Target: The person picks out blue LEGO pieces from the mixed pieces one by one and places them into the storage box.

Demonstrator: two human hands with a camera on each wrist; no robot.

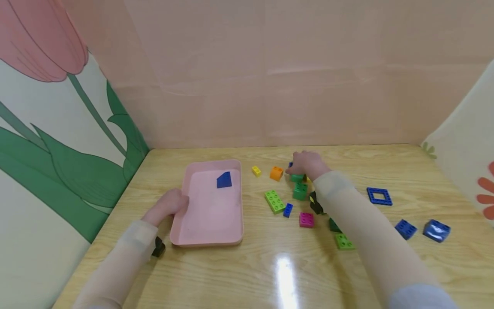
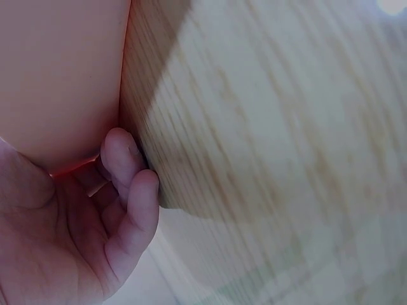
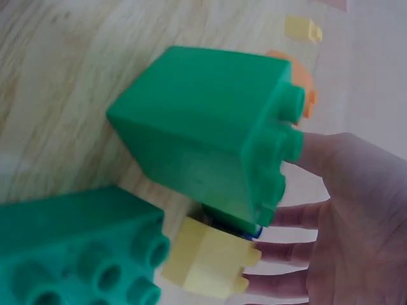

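A shallow pink tray point(image 1: 208, 234) stands left of centre, with a blue slope-sided brick point(image 1: 224, 180) inside it. My left hand point(image 1: 170, 206) grips the tray's left rim; in the left wrist view its fingers point(image 2: 135, 216) curl below the tray wall point(image 2: 60, 76). At the far side of the brick group my right hand point(image 1: 308, 165) reaches down over bricks. In the right wrist view, a green brick point(image 3: 191, 114) and a yellow brick point(image 3: 206, 257) hide its fingertips, so I cannot tell what they hold. A second green brick point(image 1: 300, 191) sits just nearer.
Between tray and right arm lie an orange brick point(image 1: 276, 173), a small yellow brick point(image 1: 256, 171), a lime brick point(image 1: 275, 201), a small blue brick point(image 1: 287, 210) and a magenta brick point(image 1: 306, 220). Right of the arm are a blue frame point(image 1: 379, 196) and two blue bricks point(image 1: 405, 229).
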